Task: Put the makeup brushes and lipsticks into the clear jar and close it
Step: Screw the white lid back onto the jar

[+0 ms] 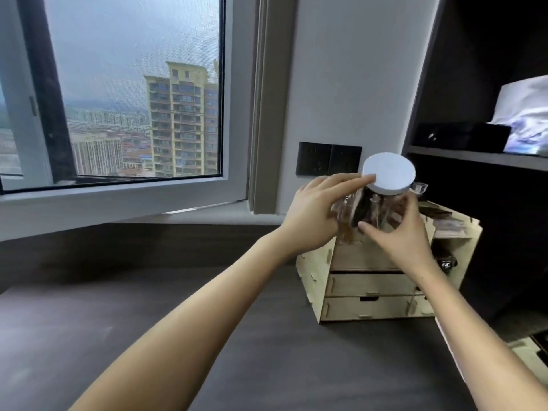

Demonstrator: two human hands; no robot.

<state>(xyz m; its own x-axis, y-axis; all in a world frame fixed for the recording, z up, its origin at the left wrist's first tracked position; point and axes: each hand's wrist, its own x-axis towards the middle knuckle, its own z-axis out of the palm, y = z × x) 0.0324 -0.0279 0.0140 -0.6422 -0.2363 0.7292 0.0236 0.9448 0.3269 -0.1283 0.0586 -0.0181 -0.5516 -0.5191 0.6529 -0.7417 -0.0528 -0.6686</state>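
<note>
A dark desk (148,336) runs beneath a large window (118,90); at its right end stands a pale wooden drawer organiser (370,286). Above the organiser, clear of the desk, both hands hold the clear jar (376,212), tilted toward the viewer, its white lid (389,172) seated on the mouth. The left hand (314,221) wraps the jar's left wall, one fingertip touching the lid's rim; the right hand (406,235) curls around the lower right wall, fingers closed on it. Dark contents show through the wall but are too blurred to identify. The jar is probably rigid, smooth and slippery, and light to moderate when filled; grasp the body with one hand and the lid's edge with the other.
</note>
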